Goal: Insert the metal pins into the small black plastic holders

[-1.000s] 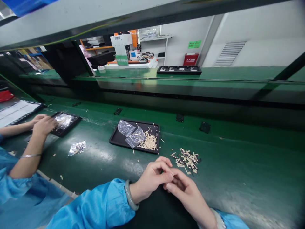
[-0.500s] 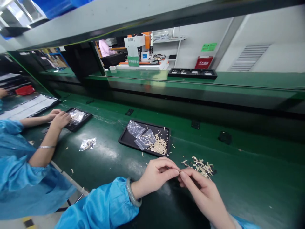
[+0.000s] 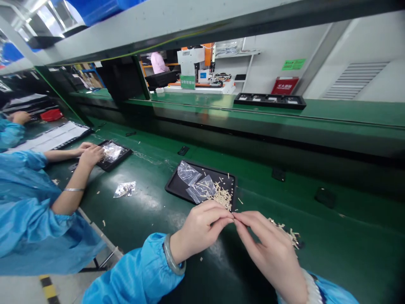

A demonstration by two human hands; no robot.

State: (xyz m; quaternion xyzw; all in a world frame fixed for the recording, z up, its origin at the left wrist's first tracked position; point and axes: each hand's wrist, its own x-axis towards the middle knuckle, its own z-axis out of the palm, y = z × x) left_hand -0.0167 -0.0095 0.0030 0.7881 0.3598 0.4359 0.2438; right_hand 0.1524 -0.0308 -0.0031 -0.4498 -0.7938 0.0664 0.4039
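My left hand [image 3: 202, 223] and my right hand [image 3: 268, 242] meet fingertip to fingertip above the green bench, just in front of a black tray [image 3: 175, 185]. Both are pinched closed; whatever lies between the fingertips is too small to make out. In the tray, a pile of small cream strips [image 3: 222, 196] sits at the right end beside clear plastic bags [image 3: 189, 173]. Partly behind my right hand, a second heap of small cream and dark pieces [image 3: 294, 238] lies directly on the bench.
At left, a co-worker's hands [image 3: 91, 154] work over a smaller black tray [image 3: 117, 158]. A small filled bag [image 3: 125, 189] lies between us. Flat black pieces [image 3: 278, 174] lie along the back. A raised shelf holds a long black tray [image 3: 270, 100]; a grey beam [image 3: 190, 25] crosses overhead.
The view has swung left, so the scene sits farther right. My hands remain pinched together, now nearer the tray's front edge, and my right hand covers more of the loose heap.
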